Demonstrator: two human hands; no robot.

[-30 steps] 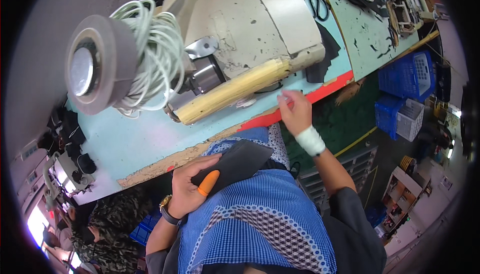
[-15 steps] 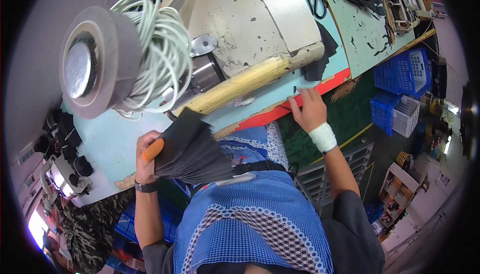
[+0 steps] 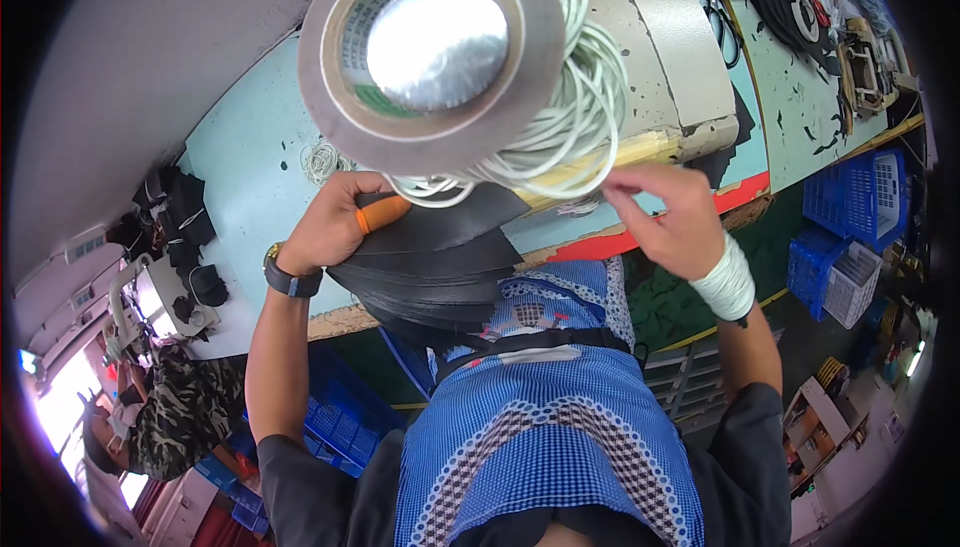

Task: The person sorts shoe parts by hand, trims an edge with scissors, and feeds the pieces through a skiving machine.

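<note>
A fanned stack of flat black pieces (image 3: 440, 272), like leather or synthetic sheet, is gripped at its upper left by my left hand (image 3: 335, 222). An orange thumb cover (image 3: 384, 212) presses on the top piece, and the stack's lower edge reaches over my apron. My right hand (image 3: 668, 219), its wrist wrapped in white (image 3: 727, 282), has thumb and fingertips drawn together beside the hanging white cord (image 3: 575, 112); whatever they pinch is too small to make out. Close above both hands hangs a large tape roll (image 3: 520, 57), hiding part of the machine.
A cream machine (image 3: 660, 47) with a yellow-wrapped edge (image 3: 640, 150) stands on the pale blue table (image 3: 260, 137). Scissors (image 3: 722, 32) lie behind it. Blue crates (image 3: 845, 197) stand at right. Another person in camouflage clothing (image 3: 190, 412) is at lower left.
My left hand has lifted the black stack up and right, below the tape roll. My right hand has drawn its fingertips together near the cord. The head view has shifted left.
</note>
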